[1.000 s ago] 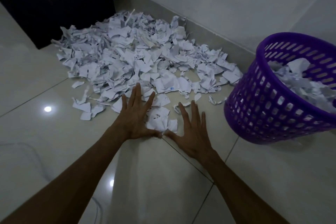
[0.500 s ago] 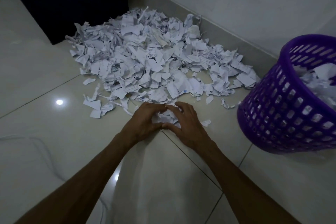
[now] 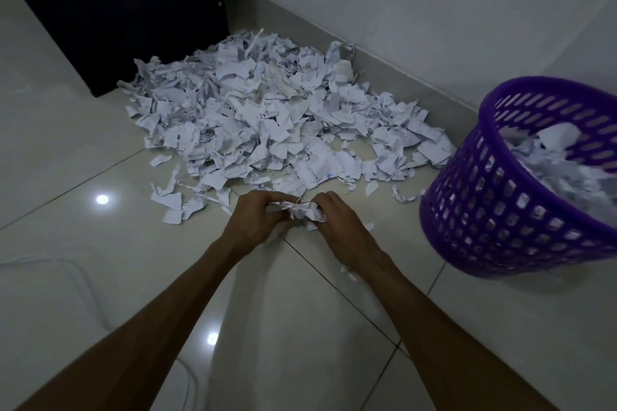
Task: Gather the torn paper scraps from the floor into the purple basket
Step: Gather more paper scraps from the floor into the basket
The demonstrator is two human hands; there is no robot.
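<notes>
Hands: left hand (image 3: 255, 222) + right hand (image 3: 339, 222) grip scrap wad (image 3: 302, 212) | purple basket (image 3: 500, 210) right

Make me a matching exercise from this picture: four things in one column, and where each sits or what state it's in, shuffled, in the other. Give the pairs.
Things
1. purple basket
2. bunch of scraps
3. scrap pile
4. dark cabinet

States
A. heaped on the floor along the wall
B. stands at the far left, behind the pile
C. held between the left hand and right hand
D. on the right, partly filled with paper

Pairs: 1-D, 2-C, 3-A, 4-B
</notes>
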